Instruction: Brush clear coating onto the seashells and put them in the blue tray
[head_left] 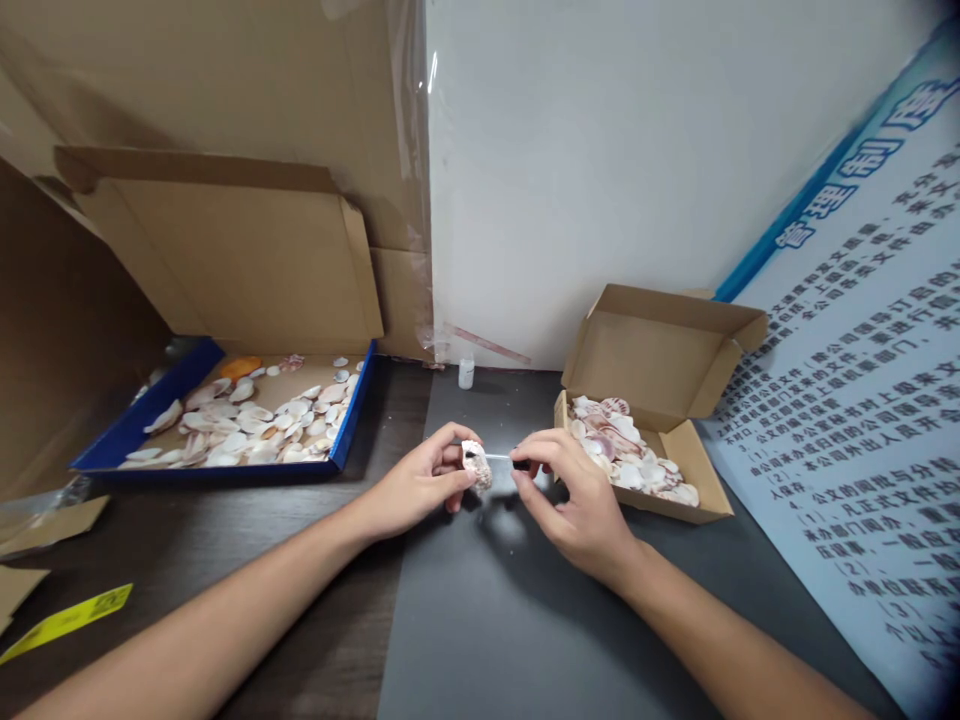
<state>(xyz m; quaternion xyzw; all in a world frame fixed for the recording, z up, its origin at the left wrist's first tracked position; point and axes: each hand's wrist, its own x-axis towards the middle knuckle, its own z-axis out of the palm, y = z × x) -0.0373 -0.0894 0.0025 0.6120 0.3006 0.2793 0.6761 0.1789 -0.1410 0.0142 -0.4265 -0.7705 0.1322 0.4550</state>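
Over the grey mat, my left hand pinches a whitish, rough seashell piece with a dark spot near its top, between thumb and fingers. Facing it from the right, my right hand grips a small black cap in its fingertips. A thin pale stem runs from this cap toward the shell. Whether its tip touches the shell, I cannot tell. Behind both hands a small white bottle stands upright near the wall; its top looks uncapped.
On the left lies an open blue-sided cardboard box holding many loose shells. A smaller open carton with more shells is close to my right hand. A yellow strip and cardboard scraps lie at the left edge. A printed poster hangs right.
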